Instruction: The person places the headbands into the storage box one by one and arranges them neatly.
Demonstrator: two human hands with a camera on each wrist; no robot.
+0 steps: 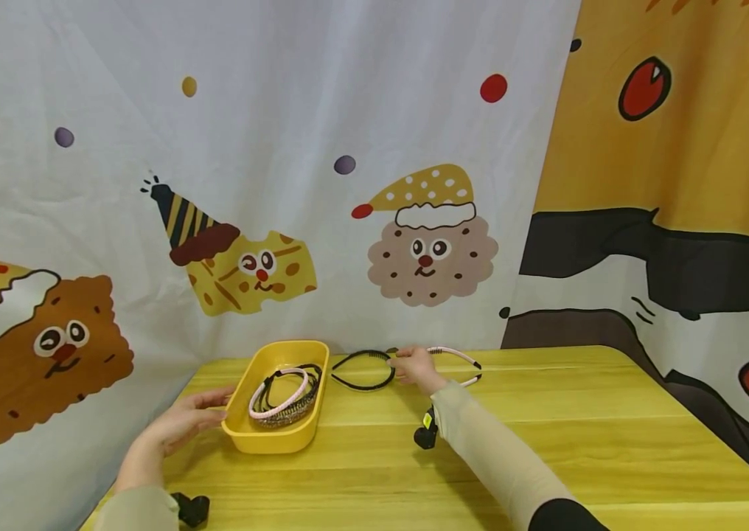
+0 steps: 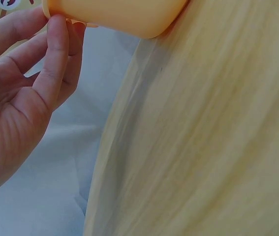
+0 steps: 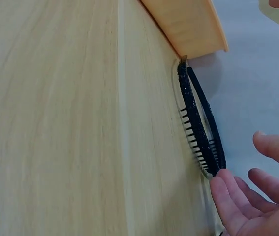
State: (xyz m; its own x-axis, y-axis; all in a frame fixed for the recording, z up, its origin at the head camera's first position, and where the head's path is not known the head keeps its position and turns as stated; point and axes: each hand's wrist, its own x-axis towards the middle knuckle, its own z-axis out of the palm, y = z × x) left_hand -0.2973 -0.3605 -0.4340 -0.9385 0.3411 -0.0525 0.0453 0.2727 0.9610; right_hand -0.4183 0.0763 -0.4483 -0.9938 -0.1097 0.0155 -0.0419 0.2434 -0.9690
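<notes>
A yellow plastic basket (image 1: 270, 441) stands at the left of the table, holding several headbands, among them a pale pink headband (image 1: 260, 411) on top. My left hand (image 1: 178, 424) holds the basket's left rim with its fingertips, which the left wrist view shows gathered at the rim. Right of the basket lies a black headband (image 1: 363, 388) with small comb teeth. My right hand (image 1: 417, 367) is at its curved side, fingertips right at the band and thumb held apart in the right wrist view. It partly hides a pink headband (image 1: 457, 352) lying beyond.
The wooden table (image 1: 374, 479) runs back to a white curtain (image 1: 348, 66) printed with cartoon snacks. Its left edge passes just below the basket and left hand. A dark camera mount (image 1: 424, 435) hangs from the right wrist and another mount (image 1: 192, 509) from the left.
</notes>
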